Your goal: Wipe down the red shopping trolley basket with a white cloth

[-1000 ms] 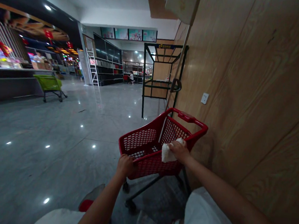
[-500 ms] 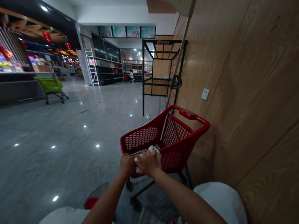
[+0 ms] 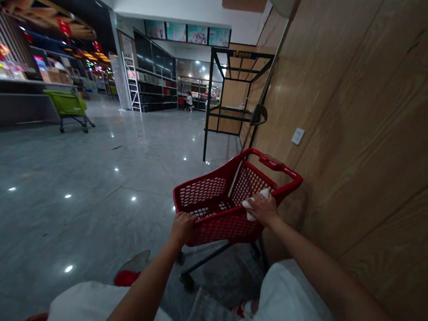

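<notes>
A red plastic shopping cart (image 3: 226, 225) with perforated sides stands in front of me, its handle end toward the wooden wall. My left hand (image 3: 183, 227) is closed over the cart's near rim at its left front corner. Farther along the same rim, near the handle end, my right hand (image 3: 264, 209) presses a crumpled white cloth (image 3: 250, 208) against the top edge. The cloth's lower part hangs on the outer side, and the palm hides some of it. Inside, the basket shows only its latticed floor and walls.
A wood-panelled wall (image 3: 344, 143) with a socket (image 3: 298, 136) runs along my right. Beyond the cart stands a dark metal rack (image 3: 208, 109). A green shopping cart (image 3: 68, 105) is by the counter at left. One person (image 3: 188, 101) crouches near far shelves.
My right hand has slid with the cloth along the near rim, rightward toward the handle end. The left hand keeps its hold on the corner. The view has shifted slightly.
</notes>
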Tool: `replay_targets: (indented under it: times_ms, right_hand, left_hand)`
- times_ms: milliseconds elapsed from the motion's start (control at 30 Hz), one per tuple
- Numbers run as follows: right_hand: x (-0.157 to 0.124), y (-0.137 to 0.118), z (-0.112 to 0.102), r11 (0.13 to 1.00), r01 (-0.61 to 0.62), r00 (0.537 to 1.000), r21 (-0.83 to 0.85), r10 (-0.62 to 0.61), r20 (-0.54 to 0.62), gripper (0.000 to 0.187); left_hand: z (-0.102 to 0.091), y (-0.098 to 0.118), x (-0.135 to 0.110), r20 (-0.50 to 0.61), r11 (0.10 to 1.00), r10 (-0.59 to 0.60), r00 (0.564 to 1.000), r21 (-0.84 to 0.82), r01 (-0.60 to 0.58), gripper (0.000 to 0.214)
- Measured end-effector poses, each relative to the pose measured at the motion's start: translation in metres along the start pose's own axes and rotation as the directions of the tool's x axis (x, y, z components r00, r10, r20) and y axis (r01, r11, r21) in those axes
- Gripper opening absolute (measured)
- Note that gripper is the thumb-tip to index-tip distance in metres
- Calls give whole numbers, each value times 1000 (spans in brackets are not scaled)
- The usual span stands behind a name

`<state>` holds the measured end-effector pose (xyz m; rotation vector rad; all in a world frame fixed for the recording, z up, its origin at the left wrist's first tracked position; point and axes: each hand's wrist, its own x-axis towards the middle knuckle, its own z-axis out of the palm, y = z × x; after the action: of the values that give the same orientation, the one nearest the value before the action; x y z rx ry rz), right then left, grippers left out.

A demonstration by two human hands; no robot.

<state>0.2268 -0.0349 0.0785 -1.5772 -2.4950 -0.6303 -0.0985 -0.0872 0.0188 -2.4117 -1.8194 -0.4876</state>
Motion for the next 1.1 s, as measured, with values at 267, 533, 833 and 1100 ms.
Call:
replay_targets:
  times_ms: [267, 533, 833, 1100]
  right_hand:
    - [9, -122, -3, 983, 44, 999, 180, -47, 16, 34]
    - [14, -179, 7, 937, 162, 987, 310, -152, -55, 34]
    - [-7, 17, -2, 999, 35, 998, 38, -33, -51, 34]
    - [-7, -11, -4, 980, -191, 977, 47, 195, -89, 33]
  left_hand:
    - [-1, 9, -1, -5, 998, -54, 999, -24, 54, 19]
    - [3, 0, -6, -1, 997, -71, 997, 16, 71, 15]
    - [-4, -29, -4, 27, 999, -25, 999, 23, 24, 22]
    - [-13, -21, -10, -10, 992, -93, 996, 87, 93, 18]
